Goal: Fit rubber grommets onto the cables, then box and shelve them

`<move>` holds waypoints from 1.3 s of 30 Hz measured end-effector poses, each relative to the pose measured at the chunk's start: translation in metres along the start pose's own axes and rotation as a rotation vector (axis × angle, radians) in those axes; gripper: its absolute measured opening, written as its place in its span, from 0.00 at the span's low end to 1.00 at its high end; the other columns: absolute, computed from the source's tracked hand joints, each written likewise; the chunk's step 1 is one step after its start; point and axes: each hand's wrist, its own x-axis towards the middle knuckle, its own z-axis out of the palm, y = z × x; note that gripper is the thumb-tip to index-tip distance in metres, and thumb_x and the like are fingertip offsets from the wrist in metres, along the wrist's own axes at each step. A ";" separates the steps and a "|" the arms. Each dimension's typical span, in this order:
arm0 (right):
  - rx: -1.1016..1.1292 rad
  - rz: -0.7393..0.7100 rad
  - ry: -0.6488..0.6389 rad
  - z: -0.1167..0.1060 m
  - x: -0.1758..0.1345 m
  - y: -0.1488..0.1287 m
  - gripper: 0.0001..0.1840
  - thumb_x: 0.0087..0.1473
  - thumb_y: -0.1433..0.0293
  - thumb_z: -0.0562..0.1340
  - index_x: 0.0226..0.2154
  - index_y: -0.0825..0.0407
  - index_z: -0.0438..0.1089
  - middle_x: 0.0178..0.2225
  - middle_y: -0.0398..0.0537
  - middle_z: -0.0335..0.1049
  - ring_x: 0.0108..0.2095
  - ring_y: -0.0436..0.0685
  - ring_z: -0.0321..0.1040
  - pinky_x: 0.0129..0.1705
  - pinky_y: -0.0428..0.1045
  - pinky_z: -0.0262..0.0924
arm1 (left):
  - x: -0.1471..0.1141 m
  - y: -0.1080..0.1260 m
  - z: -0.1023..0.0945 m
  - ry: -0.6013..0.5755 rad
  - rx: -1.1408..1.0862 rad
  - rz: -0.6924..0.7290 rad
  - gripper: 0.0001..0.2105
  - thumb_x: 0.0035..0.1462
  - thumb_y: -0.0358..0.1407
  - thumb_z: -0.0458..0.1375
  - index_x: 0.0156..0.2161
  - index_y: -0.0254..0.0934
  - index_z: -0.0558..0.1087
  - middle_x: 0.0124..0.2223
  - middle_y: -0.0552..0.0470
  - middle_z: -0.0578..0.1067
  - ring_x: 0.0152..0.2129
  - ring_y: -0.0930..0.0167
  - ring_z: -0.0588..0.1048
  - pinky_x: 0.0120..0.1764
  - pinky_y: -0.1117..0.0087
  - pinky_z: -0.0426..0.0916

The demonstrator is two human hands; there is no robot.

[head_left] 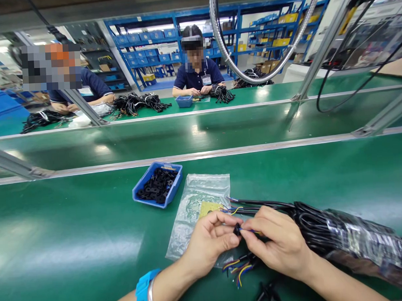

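Note:
Between the thumb and fingers of my left hand (213, 236) is a small black plastic part (237, 229). My right hand (280, 238) pinches thin coloured wires (254, 231) right at that part; whether they pass through it I cannot tell. Beneath my hands lies a clear plastic bag (187, 222) with a yellow piece (208, 208) on or in it. A wrapped bundle of black cables (358, 234) stretches off to the right, and several stripped wire ends (239, 268) stick out below my hands. More black parts (267, 294) lie near the bottom edge.
A blue bin (179, 178) of black plastic parts stands left of the bag on the green table (75, 244). Metal rails (201, 156) cross behind it. Across the bench two people sit, one (209, 72) facing me, among cable bundles (135, 103). A metal hose (221, 47) hangs overhead.

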 end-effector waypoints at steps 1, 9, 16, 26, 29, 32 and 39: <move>0.000 0.012 -0.006 0.000 0.000 0.000 0.05 0.52 0.78 0.62 0.32 0.55 0.70 0.26 0.46 0.69 0.25 0.49 0.62 0.27 0.46 0.58 | 0.000 0.000 0.000 0.002 0.013 0.009 0.13 0.41 0.27 0.70 0.34 0.34 0.75 0.40 0.51 0.80 0.34 0.76 0.78 0.40 0.78 0.71; 0.021 -0.012 -0.094 -0.002 -0.002 -0.001 0.05 0.55 0.78 0.60 0.34 0.54 0.69 0.25 0.44 0.67 0.25 0.49 0.61 0.27 0.47 0.57 | 0.000 0.000 0.004 0.046 0.023 0.035 0.13 0.38 0.27 0.71 0.32 0.34 0.75 0.37 0.52 0.81 0.32 0.75 0.79 0.38 0.78 0.72; -0.072 0.116 -0.232 -0.024 -0.003 0.001 0.10 0.57 0.72 0.56 0.44 0.55 0.64 0.36 0.49 0.70 0.35 0.54 0.66 0.37 0.50 0.63 | 0.000 0.004 0.008 0.152 0.068 0.041 0.14 0.36 0.28 0.72 0.31 0.34 0.76 0.37 0.50 0.81 0.30 0.76 0.78 0.36 0.79 0.73; -0.061 0.079 -0.294 -0.019 -0.008 0.005 0.07 0.60 0.75 0.53 0.38 0.54 0.67 0.29 0.46 0.69 0.29 0.52 0.65 0.32 0.49 0.62 | 0.007 0.003 0.018 0.168 0.255 0.144 0.11 0.36 0.26 0.71 0.30 0.35 0.79 0.37 0.48 0.82 0.37 0.69 0.79 0.42 0.72 0.73; -0.062 0.075 -0.224 -0.018 -0.010 0.009 0.07 0.61 0.74 0.54 0.41 0.55 0.65 0.34 0.48 0.72 0.33 0.52 0.69 0.35 0.48 0.66 | 0.008 0.002 0.021 0.170 0.262 0.119 0.14 0.37 0.27 0.71 0.33 0.35 0.78 0.39 0.48 0.81 0.36 0.69 0.79 0.41 0.72 0.73; -0.157 0.143 -0.269 -0.022 -0.014 0.012 0.08 0.60 0.70 0.57 0.42 0.54 0.64 0.36 0.50 0.72 0.36 0.56 0.70 0.37 0.52 0.68 | 0.012 0.001 0.023 0.200 0.218 0.080 0.17 0.35 0.27 0.72 0.35 0.35 0.76 0.39 0.48 0.81 0.34 0.71 0.78 0.37 0.73 0.73; -0.215 0.152 -0.212 -0.020 -0.023 0.017 0.07 0.60 0.76 0.53 0.39 0.54 0.64 0.32 0.48 0.67 0.32 0.54 0.66 0.32 0.51 0.66 | 0.020 -0.009 0.020 0.225 0.089 -0.007 0.18 0.35 0.31 0.73 0.34 0.32 0.75 0.26 0.55 0.76 0.21 0.79 0.73 0.27 0.79 0.68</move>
